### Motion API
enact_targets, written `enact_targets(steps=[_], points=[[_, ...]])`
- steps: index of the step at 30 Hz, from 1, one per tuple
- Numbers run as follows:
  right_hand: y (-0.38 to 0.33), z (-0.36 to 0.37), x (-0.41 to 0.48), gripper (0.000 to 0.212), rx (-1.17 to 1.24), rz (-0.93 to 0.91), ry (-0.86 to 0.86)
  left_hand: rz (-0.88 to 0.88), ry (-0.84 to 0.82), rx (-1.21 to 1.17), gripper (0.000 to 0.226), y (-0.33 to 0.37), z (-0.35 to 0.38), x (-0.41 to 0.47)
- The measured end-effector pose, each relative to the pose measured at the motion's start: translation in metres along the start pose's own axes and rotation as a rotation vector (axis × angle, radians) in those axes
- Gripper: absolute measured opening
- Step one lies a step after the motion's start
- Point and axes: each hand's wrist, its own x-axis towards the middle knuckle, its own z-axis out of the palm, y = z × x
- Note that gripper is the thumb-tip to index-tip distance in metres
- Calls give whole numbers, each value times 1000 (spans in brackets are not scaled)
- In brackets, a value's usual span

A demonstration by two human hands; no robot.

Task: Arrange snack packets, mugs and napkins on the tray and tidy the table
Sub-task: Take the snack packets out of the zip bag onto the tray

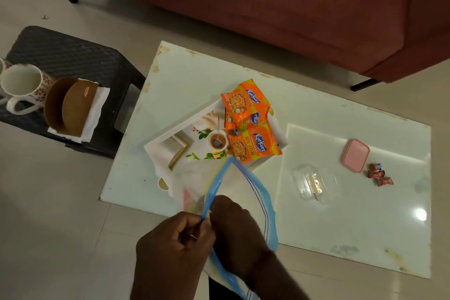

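Note:
A clear zip bag [246,192] with a blue seal strip hangs over the near edge of the white table [341,234]. My left hand [175,248] pinches the bag's blue rim. My right hand [233,229] reaches into the bag's mouth; its fingers are hidden. Behind the bag sits a white floral tray [168,139] holding three orange Kurkure packets [253,145] and a small cup with a tea strainer [217,142]. A white mug [20,87] and white napkins [96,107] under a brown plate stand on the dark stool [73,56] at left.
On the table's right lie a pink lidded box [354,159], a clear plastic container [313,184] and a few small candy wrappers [379,174]. A maroon sofa [267,7] runs along the far side. Tiled floor surrounds the table.

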Motion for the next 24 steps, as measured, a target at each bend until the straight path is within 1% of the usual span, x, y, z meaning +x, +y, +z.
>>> enact_targets(steps=[1,2,3,5,7,8,9,10,11,13,16,18,20,22,24], points=[[3,-9,-9,29,99,-29,18,-34,0,3,17,-2,-2,1],[8,-26,-21,36,209,-43,37,-70,2,2,15,-4,-3,2],[13,-47,-36,41,318,-59,56,-102,6,1,18,-7,-4,3],[25,-88,-66,50,615,-158,8,-139,21,5,24,-10,-8,6],[40,-119,-82,50,904,-205,50,-178,39,-7,25,-11,-12,9],[45,-128,-79,48,975,-239,101,-205,46,-23,27,-12,-13,10],[50,-133,-69,44,963,-264,204,-228,49,-44,29,-14,-15,11],[56,-132,-52,38,940,-272,318,-241,44,-55,26,-17,-16,11],[60,-128,-32,35,920,-269,392,-253,40,-62,24,-18,-17,11],[74,-110,20,35,927,-202,415,-266,46,-83,25,-21,-18,11],[91,-67,103,44,975,-2,412,-278,63,-134,26,-28,-18,12],[97,-41,145,50,930,67,433,-262,72,-164,28,-33,-17,14],[100,-23,174,53,844,104,453,-235,79,-171,26,-38,-16,16],[102,-15,186,63,707,175,476,-208,83,-181,23,-40,-16,20],[100,-13,176,71,475,196,610,-209,72,-199,21,-44,-16,22]])
